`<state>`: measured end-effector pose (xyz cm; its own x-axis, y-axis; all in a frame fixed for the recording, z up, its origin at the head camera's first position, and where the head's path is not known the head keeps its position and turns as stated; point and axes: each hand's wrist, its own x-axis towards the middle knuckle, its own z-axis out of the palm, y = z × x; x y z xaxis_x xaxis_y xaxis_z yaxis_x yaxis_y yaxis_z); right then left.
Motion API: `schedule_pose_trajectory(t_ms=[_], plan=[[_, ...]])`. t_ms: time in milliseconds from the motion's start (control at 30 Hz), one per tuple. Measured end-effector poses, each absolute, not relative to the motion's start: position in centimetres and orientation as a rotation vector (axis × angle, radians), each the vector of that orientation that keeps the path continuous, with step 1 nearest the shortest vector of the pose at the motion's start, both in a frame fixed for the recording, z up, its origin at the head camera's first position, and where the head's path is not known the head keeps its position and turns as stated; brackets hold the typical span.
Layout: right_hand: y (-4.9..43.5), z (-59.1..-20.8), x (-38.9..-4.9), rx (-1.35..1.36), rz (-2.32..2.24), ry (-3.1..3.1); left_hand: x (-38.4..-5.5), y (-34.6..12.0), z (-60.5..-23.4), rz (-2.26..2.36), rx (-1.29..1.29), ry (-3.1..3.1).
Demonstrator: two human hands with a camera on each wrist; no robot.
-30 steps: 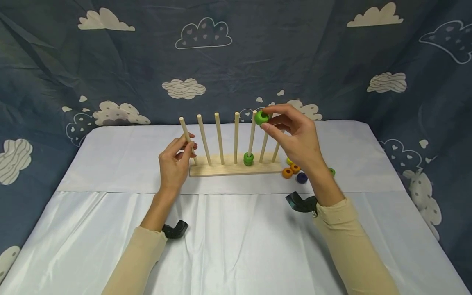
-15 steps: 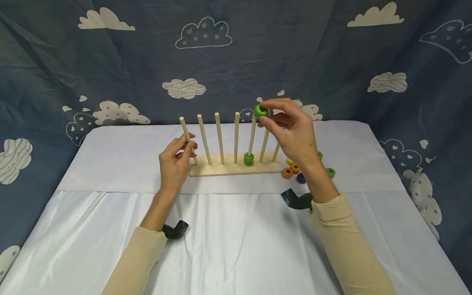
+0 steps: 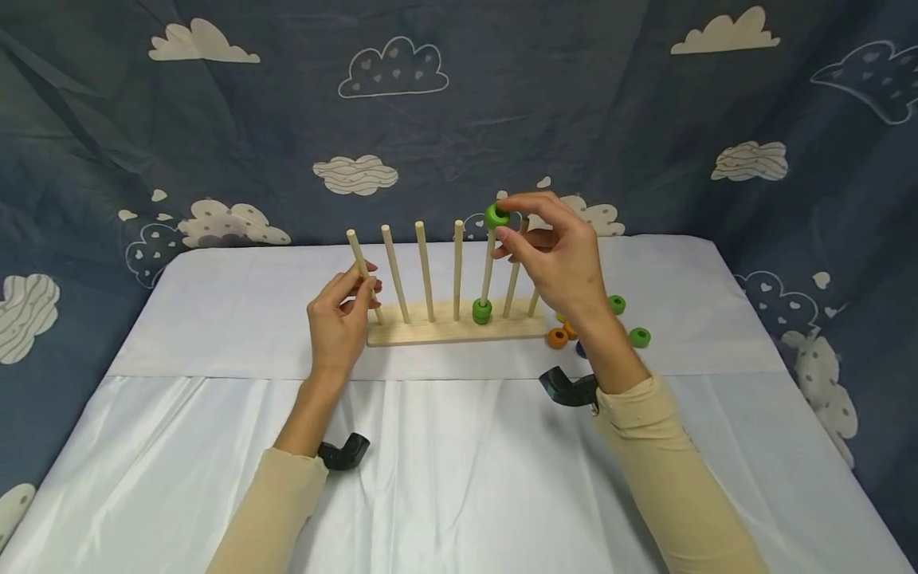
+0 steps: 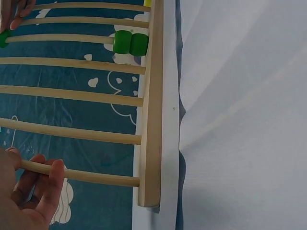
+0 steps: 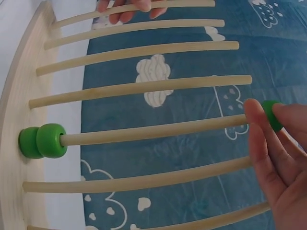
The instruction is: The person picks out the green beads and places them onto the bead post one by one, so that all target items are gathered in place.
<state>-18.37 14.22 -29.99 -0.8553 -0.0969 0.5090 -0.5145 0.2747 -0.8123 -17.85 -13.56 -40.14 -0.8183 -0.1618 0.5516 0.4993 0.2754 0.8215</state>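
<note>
A wooden peg rack (image 3: 430, 332) with several upright pegs stands across the middle of the table. The leftmost peg (image 3: 357, 251) is pinched between the thumb and fingers of my left hand (image 3: 337, 323). My right hand (image 3: 562, 255) pinches a green bead (image 3: 496, 216) between thumb and index finger, right at the tip of the peg (image 3: 487, 267) third from the right. Two green beads (image 5: 51, 140) sit stacked at the foot of that same peg. In the right wrist view, fingers partly cover the held bead (image 5: 272, 115).
Right of the rack lie loose beads: orange (image 3: 557, 338), dark blue (image 3: 580, 349) and two green, one nearer (image 3: 641, 337) and one farther (image 3: 617, 304). My right forearm hides part of this group. A dark cloud-print cloth (image 3: 402, 127) hangs behind the white-covered table (image 3: 445, 462).
My right hand has moved left with the green bead, from beside the peg to its tip. More loose beads show to the right of the forearm. My left hand keeps its grip on the leftmost peg.
</note>
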Motion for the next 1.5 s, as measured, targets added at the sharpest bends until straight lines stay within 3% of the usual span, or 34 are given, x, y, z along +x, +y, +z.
schedule_pose_trajectory(t_ms=[1500], plan=[[16.6,-31.2,-17.3,0.575,1.6,-2.025,-17.4,-12.2,-40.1,-1.598,-0.15,-1.971]])
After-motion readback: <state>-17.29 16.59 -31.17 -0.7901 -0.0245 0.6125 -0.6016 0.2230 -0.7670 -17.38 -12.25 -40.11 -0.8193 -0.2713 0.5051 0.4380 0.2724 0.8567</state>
